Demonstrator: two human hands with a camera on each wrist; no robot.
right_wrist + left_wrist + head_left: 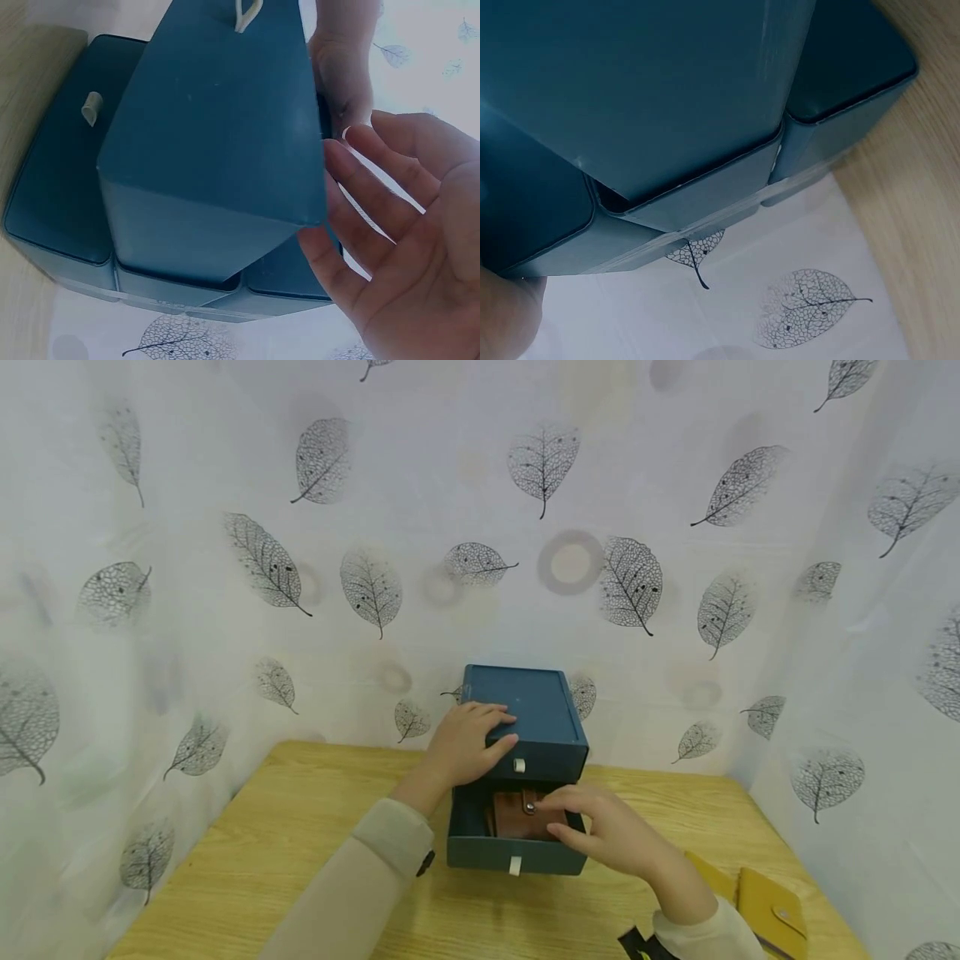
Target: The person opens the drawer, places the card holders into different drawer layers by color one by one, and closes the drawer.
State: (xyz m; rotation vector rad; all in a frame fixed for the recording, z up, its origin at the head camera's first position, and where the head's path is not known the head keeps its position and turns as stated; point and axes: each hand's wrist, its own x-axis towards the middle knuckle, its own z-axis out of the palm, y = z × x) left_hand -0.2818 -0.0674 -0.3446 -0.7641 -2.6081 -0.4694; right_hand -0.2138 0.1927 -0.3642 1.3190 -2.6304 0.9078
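Note:
A dark blue drawer box stands against the back cloth with one drawer pulled out. Inside it lies a brown leather item with a snap strap, shaped like a small notebook or wallet. My left hand rests on the box's top at the left, fingers extended. Over the drawer's right side, my right hand has its fingertips at the brown item, thumb and fingers apart. In the right wrist view the pulled-out drawer hides the item, and the relaxed right fingers are beside it.
Yellow snap-strap books or wallets lie on the wooden table near the right sleeve. A white cloth with printed leaves hangs behind and at both sides. The upper drawer's white pull tab faces forward.

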